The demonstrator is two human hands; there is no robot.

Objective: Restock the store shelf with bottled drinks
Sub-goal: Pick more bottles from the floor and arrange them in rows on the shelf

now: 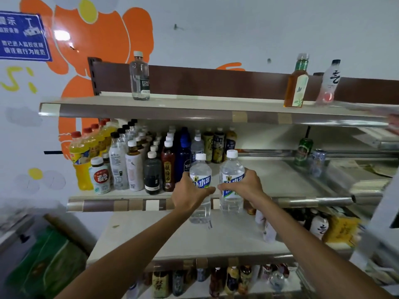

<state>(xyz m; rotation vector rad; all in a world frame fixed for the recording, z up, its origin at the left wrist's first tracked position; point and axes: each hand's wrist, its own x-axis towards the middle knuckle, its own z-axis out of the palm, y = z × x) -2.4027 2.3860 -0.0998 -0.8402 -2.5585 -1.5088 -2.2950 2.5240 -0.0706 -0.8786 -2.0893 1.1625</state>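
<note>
You had a bottle in each hand. Your left hand (190,196) was wrapped round the left water bottle (200,169) at its label, with the fingers curled across the front. Your right hand (245,186) gripped the right water bottle (231,167) in the same way. Both bottles were clear, ribbed plastic with rounded shoulders, white screw caps and glossy blue, white and green label bands.

They stood upright and side by side, just apart, in front of the taped front edge of the middle shelf (280,182). Their bases hung below that edge and their caps rose above your knuckles. The shelf board was smooth and pale.

To the left of your hands, the shelf held packed rows of bottles (133,165) in yellow, white, dark brown and blue. The top shelf (194,105) carried a clear soda bottle (140,78) and an amber tea bottle (295,89).
</note>
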